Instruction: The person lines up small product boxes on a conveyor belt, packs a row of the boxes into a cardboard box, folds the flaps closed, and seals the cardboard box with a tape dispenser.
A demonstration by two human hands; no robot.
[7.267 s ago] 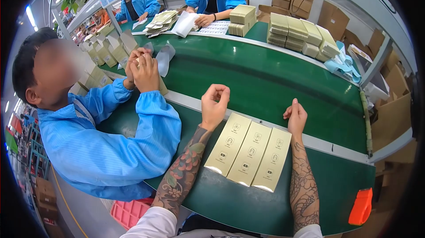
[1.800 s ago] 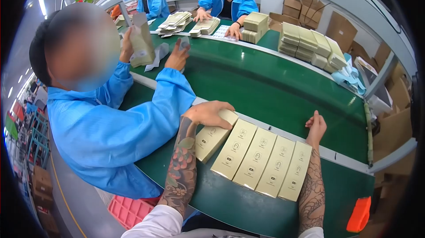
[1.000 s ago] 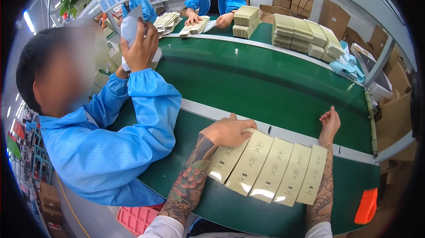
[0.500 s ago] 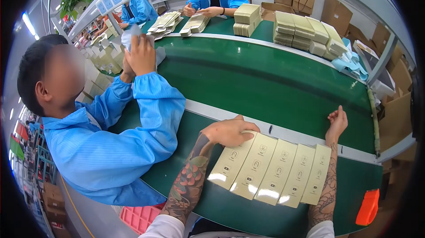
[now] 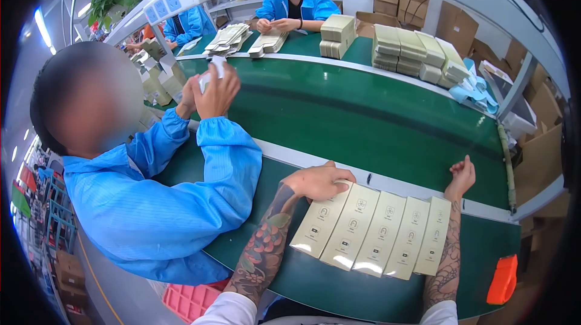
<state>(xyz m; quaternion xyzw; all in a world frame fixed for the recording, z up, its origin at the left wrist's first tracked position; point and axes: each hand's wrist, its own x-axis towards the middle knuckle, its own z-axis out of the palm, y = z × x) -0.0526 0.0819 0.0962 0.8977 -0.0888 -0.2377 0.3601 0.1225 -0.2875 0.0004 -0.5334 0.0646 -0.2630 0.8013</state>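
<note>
Several slim cream boxes (image 5: 382, 231) printed with small black icons lie side by side in a slightly fanned row on the green table in front of me. My left hand (image 5: 321, 181) is closed over the far end of the leftmost box, with the thumb on its top face. My right forearm lies along the rightmost box. Beyond it, my right hand (image 5: 462, 177) rests near the metal edge strip, its fingers loosely bent and apart, with nothing visible in them.
At my left, a co-worker in a blue jacket (image 5: 163, 204) holds a small white item (image 5: 212, 74). Across the green belt (image 5: 339, 107), another person handles flat cream pieces (image 5: 268, 42). Stacked cream boxes (image 5: 411, 49) stand at the far side. An orange object (image 5: 502, 279) lies at right.
The co-worker's raised hands have come down and to the right with the white item. My view has shifted slightly. Both my hands and the row of boxes stay nearly in place.
</note>
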